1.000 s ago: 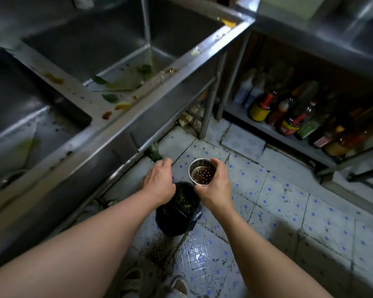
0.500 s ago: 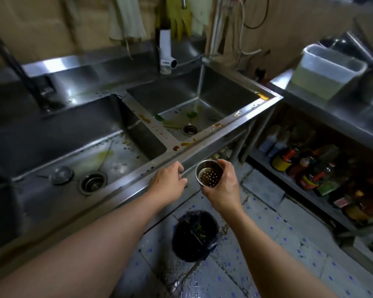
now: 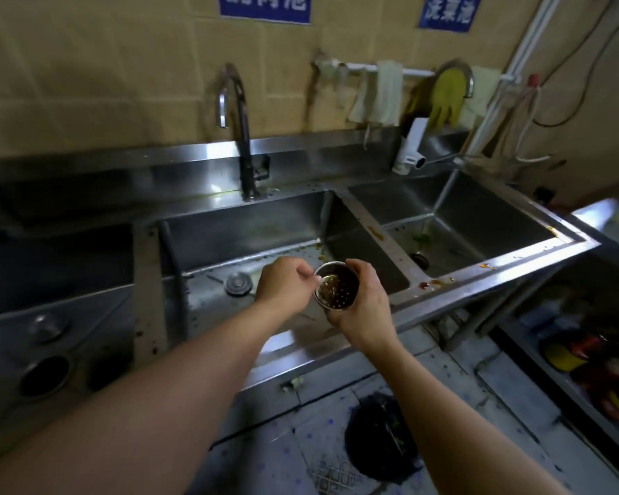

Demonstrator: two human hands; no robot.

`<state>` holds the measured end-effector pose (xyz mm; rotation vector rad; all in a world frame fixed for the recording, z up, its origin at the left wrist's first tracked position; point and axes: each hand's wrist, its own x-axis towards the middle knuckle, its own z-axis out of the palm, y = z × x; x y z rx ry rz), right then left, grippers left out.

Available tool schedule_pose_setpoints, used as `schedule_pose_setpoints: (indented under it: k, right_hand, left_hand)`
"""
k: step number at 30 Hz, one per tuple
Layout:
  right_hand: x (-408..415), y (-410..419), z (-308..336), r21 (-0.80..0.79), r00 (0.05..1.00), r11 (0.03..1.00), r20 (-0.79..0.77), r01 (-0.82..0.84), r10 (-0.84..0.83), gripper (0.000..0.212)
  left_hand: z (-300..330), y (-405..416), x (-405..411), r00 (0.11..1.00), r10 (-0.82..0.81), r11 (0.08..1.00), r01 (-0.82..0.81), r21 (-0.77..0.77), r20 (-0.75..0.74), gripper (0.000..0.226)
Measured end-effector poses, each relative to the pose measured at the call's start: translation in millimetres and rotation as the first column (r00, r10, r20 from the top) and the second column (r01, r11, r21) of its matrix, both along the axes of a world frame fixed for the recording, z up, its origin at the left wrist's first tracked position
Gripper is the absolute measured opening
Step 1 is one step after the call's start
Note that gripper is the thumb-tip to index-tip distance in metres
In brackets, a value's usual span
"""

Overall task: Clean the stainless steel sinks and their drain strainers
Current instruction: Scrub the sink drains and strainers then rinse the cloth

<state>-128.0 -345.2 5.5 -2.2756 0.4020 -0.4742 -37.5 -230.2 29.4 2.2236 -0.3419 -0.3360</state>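
Strainer (image 3: 336,290), a small perforated steel cup streaked with brown residue, sits tilted in the right hand (image 3: 363,309), whose fingers curl round its wall above the front rim of the middle sink (image 3: 251,223). Left hand (image 3: 286,285), fingers curled, pinches at the cup's rim from the other side. Both hands hover over the basin, beside a round metal plug (image 3: 237,283) on its speckled floor. Right sink (image 3: 479,223) holds green scraps near its drain (image 3: 419,259). A black bin (image 3: 379,435) stands on the tiled floor (image 3: 444,380) below.
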Motion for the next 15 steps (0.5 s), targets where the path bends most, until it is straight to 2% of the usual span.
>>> schedule_pose_setpoints:
  k: [6, 9, 13, 15]
  right_hand:
    - [56, 104, 1, -0.007, 0.988, 0.988, -0.007, -0.152, 0.152, 0.077]
    - [80, 150, -3, -0.004, 0.974, 0.975, -0.038, -0.221, 0.221, 0.086]
    - [102, 203, -7, 0.014, 0.930, 0.937, -0.124, -0.348, 0.347, 0.102]
    - [112, 224, -9, 0.033, 0.909, 0.922, -0.160, -0.386, 0.386, 0.105]
  left_hand:
    - [5, 112, 41, 0.987, 0.162, 0.987, -0.162, -0.002, -0.008, 0.013]
    - [5, 166, 57, 0.974, 0.227, 0.973, -0.227, 0.027, 0.010, 0.006]
    - [-1, 232, 74, 0.936, 0.351, 0.932, -0.351, 0.089, 0.016, 0.020]
    - [-6, 263, 82, 0.913, 0.408, 0.908, -0.406, 0.102, -0.006, 0.017]
